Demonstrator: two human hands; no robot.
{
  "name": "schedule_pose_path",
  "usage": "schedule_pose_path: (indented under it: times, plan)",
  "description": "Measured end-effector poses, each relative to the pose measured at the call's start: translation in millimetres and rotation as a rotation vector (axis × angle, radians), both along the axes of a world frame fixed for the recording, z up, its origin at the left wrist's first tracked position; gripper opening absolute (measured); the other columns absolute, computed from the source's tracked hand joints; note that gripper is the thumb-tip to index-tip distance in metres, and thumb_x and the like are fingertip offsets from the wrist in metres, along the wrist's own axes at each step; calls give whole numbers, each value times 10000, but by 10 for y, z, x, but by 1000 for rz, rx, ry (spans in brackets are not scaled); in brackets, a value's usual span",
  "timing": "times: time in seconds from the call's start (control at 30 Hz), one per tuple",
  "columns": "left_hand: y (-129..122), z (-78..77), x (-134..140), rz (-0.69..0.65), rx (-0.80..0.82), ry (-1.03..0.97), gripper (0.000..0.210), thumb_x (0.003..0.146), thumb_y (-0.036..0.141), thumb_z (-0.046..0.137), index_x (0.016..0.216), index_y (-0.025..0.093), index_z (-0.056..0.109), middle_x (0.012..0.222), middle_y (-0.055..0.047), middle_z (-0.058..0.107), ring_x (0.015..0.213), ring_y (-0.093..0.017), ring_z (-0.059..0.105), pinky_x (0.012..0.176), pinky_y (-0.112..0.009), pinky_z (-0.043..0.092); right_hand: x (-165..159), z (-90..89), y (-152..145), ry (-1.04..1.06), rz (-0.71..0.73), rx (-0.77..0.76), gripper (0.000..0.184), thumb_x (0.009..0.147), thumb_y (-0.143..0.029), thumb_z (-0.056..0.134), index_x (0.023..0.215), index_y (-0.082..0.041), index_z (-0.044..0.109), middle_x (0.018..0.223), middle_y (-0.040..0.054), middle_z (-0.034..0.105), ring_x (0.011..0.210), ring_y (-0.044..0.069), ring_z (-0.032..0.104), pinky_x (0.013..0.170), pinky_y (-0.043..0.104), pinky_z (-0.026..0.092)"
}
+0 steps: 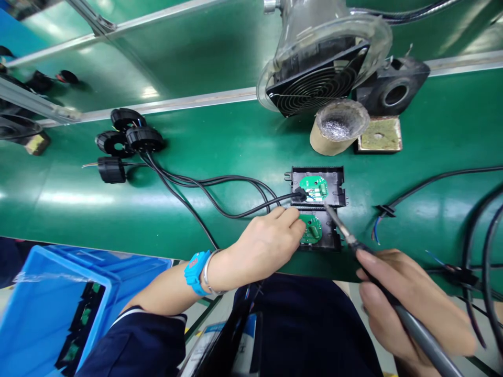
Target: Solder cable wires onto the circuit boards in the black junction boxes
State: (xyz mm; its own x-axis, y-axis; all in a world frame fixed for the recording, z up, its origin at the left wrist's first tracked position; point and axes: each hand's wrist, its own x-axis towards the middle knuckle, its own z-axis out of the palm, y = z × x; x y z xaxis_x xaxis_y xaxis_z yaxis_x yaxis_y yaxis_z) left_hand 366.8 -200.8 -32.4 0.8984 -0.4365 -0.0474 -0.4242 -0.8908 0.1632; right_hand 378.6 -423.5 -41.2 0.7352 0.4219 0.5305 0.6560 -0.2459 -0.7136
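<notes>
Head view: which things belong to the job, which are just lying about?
In use: soldering iron in right hand; left hand at lower green board; upper board with cable; both black cases.
Apparently idle: fan, cup, yellow pad, blue bin.

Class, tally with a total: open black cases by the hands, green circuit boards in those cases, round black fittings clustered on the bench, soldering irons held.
Open black cases: 2
Green circuit boards: 2
Round black fittings: 4
Held soldering irons: 1
Total: 9

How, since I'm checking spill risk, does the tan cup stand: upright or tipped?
Upright: the tan cup opens upward, with silvery scraps visible inside.
</notes>
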Motion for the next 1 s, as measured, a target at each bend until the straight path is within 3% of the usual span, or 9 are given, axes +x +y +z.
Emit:
schedule_pose_path:
  times: [0.1,0.17,0.3,0.53,1.0]
  plan:
    - [5,-13,2,-5,-21,17,116,887,88,434,865,160,522,870,-35,500,749,-173,457,622,-293,419,-14,152,-58,44,49,-81,411,800,-31,554,1190,-139,626,851,61,643,797,191,629,624,337,498]
    - [8,-17,3,1,-33,28,128,890,86,428,885,155,536,874,-37,502,762,-172,463,637,-287,430,-19,204,-71,37,9,-149,330,812,-48,548,1117,-132,641,840,55,656,814,185,636,630,319,494]
    - [4,-8,2,8,-44,43,140,893,89,422,901,149,549,877,-42,505,773,-171,472,642,-279,440,-16,170,-32,7,10,-192,218,822,-84,550,1016,-112,647,818,58,650,776,173,631,632,312,487]
    - [-7,15,8,-4,-19,21,137,899,94,408,874,154,528,869,-47,512,778,-179,486,616,-280,439,-40,36,32,3,50,-112,290,778,-60,591,1063,-52,645,794,61,620,671,141,568,590,312,470]
    - [7,11,15,-19,0,27,126,904,96,406,866,159,508,868,-44,507,774,-172,485,628,-273,442,-40,24,1,28,73,-90,360,755,-48,591,1111,-69,641,753,49,589,634,137,542,547,299,451]
